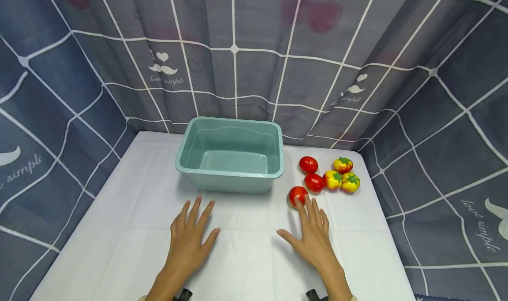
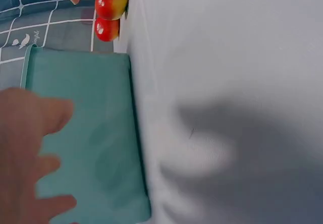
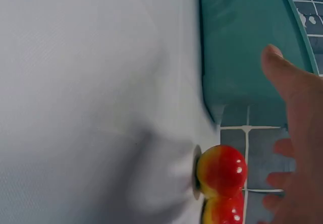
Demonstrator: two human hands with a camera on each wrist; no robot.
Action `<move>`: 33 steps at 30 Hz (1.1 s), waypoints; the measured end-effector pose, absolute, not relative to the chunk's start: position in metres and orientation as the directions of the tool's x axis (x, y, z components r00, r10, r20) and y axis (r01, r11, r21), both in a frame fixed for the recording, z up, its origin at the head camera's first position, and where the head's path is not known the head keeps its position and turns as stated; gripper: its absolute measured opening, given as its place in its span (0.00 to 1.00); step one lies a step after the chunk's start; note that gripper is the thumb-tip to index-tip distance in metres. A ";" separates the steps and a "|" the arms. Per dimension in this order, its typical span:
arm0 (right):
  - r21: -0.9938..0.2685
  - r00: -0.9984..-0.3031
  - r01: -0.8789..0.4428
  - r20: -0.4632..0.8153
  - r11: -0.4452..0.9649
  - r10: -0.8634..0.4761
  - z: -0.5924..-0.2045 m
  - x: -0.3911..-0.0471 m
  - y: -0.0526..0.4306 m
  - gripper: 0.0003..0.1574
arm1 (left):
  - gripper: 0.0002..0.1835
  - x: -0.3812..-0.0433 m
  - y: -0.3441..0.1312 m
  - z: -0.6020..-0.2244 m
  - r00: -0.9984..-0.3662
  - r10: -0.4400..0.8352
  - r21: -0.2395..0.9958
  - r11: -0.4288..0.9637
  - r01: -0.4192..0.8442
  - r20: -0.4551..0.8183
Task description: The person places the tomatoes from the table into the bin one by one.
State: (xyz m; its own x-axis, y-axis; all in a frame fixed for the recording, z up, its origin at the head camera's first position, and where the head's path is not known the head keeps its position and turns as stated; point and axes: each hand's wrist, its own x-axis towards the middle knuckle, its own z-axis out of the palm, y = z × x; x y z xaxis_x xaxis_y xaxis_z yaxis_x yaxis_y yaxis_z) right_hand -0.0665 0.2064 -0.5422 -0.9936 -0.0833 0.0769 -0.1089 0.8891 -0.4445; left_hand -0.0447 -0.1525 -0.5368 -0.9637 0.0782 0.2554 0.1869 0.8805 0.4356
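Observation:
My left hand (image 1: 186, 246) is over the white cloth in front of the green plastic basin (image 1: 228, 183), fingers spread and holding nothing. My right hand (image 1: 311, 237) is spread too, its fingertips overlapping the nearest red fruit (image 1: 296, 194) in the head view. A gap shows between that hand (image 3: 305, 138) and the red-and-yellow fruit (image 3: 222, 169) in the right wrist view. Behind it lie two more red fruits, one in the middle (image 1: 314, 183) and one farther back (image 1: 308, 165). Beside them are three yellow-and-red fruits (image 1: 332, 180) with green leafy tops.
White cloth (image 1: 131, 213) covers the table. The basin's inner floor (image 1: 234, 161) shows bare. Grey checked curtains hang at the back (image 1: 254, 72), the left (image 1: 51, 129) and the right (image 1: 448, 169), close to the table's edges.

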 end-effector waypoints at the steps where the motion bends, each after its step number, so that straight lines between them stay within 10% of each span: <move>1: -0.465 -0.991 -0.121 0.100 0.877 -0.084 -0.543 -0.068 0.207 0.69 | 0.43 -0.045 -0.153 -0.535 -0.961 0.059 0.456 0.871 0.181 0.269; 11: -0.711 -0.951 -0.193 0.306 0.677 0.051 -0.564 -0.112 0.212 0.51 | 0.24 -0.073 -0.166 -0.508 -0.860 -0.225 0.784 0.558 0.272 0.459; 18: -0.774 -0.954 -0.142 0.273 0.617 0.124 -0.576 -0.128 0.213 0.46 | 0.23 -0.114 -0.179 -0.497 -0.872 -0.385 0.947 0.228 0.228 0.303; 33: -0.797 -0.957 -0.108 0.245 0.594 0.155 -0.588 -0.133 0.208 0.43 | 0.27 -0.150 -0.172 -0.504 -0.884 -0.429 0.981 0.035 0.191 0.187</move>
State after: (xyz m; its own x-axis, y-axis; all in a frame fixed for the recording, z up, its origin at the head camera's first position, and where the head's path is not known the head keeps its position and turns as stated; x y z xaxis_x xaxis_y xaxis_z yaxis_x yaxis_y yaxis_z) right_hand -0.1334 0.2083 -0.5876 -0.9570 0.1549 0.2452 -0.1081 0.5941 -0.7971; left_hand -0.1505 -0.1722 -0.5042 -0.8838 -0.4288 0.1872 0.1909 0.0349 0.9810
